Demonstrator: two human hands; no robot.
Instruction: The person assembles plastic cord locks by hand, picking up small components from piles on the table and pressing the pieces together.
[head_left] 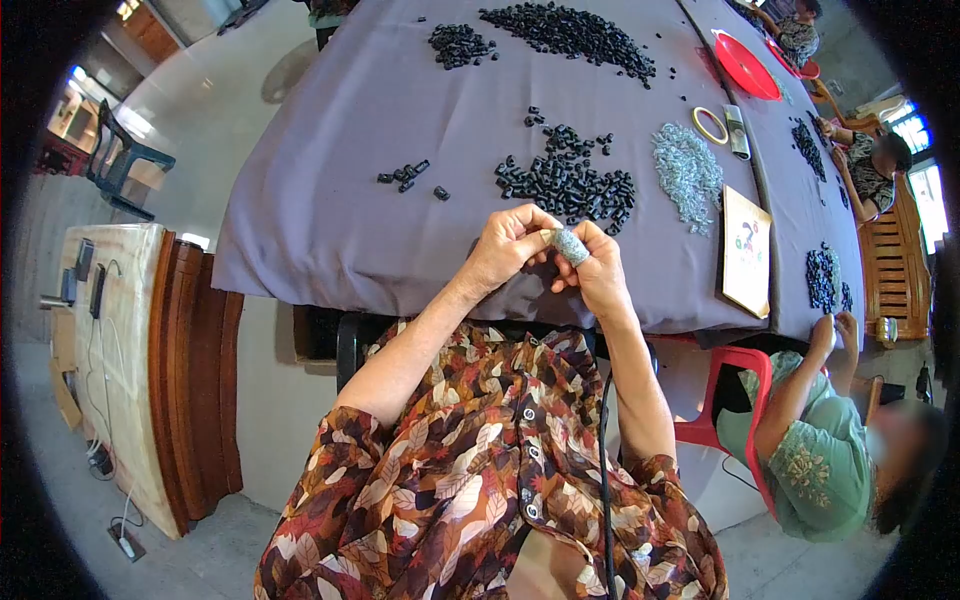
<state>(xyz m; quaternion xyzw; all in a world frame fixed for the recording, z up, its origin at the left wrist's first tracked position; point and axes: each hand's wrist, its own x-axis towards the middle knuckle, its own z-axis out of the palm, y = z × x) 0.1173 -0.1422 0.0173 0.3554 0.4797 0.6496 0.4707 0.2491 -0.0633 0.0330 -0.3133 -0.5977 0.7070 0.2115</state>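
My left hand is closed, thumb and fingertips pinched together at the near edge of the cloth-covered table; what it pinches is too small to make out. Right beside it, my right hand is closed too, with a grey wrapped band around a finger or held in it; I cannot tell which. Just beyond both hands lies a pile of small black pieces. A few loose black pieces are to its left. To its right is a heap of small clear pieces.
Beyond are more black pieces, a red tray, a tape roll and a board. A co-worker sits at the right on a red chair. Another table stands left.
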